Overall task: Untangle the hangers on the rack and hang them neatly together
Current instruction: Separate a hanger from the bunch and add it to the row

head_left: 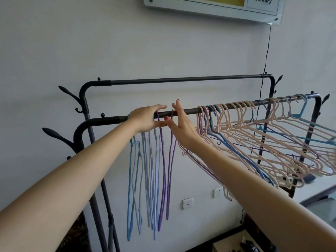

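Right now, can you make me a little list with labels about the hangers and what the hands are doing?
place: rack by a white wall
front rail: holds all the hangers
back rail: bare
left bunch: blue and purple hangers, hanging close together
right bunch: mostly pink hangers, a few blue and purple, spread along the rail and overlapping
left hand: rests on the left bunch's hooks at the rail
right hand: fingers straight, beside a purple hanger
wall: two sockets, a cord
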